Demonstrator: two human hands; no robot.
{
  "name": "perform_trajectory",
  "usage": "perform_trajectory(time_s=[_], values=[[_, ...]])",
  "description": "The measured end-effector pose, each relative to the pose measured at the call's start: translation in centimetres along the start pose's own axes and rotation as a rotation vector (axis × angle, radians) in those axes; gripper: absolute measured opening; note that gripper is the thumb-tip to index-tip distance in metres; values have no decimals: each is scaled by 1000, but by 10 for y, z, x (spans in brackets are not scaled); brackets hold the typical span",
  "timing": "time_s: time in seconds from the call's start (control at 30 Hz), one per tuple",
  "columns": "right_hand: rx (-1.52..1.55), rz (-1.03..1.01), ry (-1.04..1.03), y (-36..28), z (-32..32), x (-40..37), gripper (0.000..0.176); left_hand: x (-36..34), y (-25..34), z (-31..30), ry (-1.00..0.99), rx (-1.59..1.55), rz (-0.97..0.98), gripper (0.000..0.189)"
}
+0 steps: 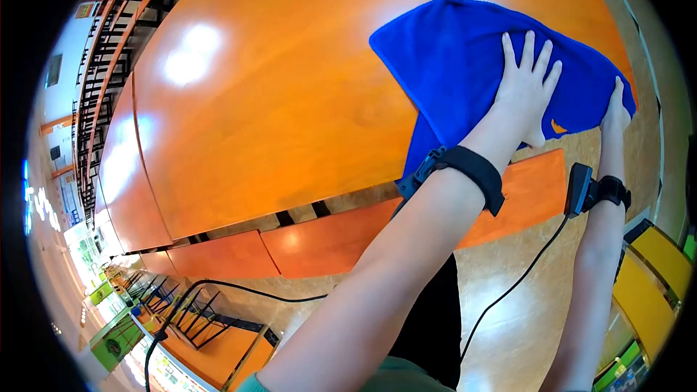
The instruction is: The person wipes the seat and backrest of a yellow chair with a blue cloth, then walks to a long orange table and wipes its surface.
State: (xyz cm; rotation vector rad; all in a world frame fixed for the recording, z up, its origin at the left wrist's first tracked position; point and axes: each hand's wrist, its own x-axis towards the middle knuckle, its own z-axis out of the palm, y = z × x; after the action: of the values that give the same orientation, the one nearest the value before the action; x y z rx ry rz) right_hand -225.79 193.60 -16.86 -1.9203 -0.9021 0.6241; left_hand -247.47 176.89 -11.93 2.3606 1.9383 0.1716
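A blue cloth [450, 51] lies spread and partly folded over the end of a glossy orange tabletop [276, 116]. My left hand [524, 91] rests flat on the cloth with its fingers spread. At the cloth's right corner, by the table's edge, my right hand [616, 110] grips the fabric; one digit shows on top and the other fingers are mostly hidden. Black straps with small devices circle both wrists, the left strap [472, 168] and the right strap [612, 191].
An orange bench [334, 239] runs along the table's near side. Black cables [519, 276] trail from the wrist devices. Yellow seats [653, 276] stand at the lower right. More tables and stools [203, 327] appear at the lower left, and long rows of benches [120, 36] at the upper left.
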Motion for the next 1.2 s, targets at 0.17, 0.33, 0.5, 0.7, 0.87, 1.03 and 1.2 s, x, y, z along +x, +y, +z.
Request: perform_trajectory(time_s=[0.17,0.33,0.5,0.7,0.87,1.03,1.2], values=[[-506,9,194,-4,0,20,96,19,19,-5,-104,38,-110,119],[-405,-75,144,-1,-3,21,101,36,26,-2,-157,32,-153,125],[-445,-50,157,8,4,45,101,45,32,-6,-227,18,-198,126],[-602,-131,74,-13,-7,53,98,57,46,4,-67,15,-220,120],[-785,-128,23,-16,-9,36,82,31,37,24,129,-51,-92,114],[-887,-188,-151,-15,-4,45,73,22,36,33,130,-65,-36,114],[-834,-247,-215,-30,4,50,64,29,44,20,61,-37,-54,116]])
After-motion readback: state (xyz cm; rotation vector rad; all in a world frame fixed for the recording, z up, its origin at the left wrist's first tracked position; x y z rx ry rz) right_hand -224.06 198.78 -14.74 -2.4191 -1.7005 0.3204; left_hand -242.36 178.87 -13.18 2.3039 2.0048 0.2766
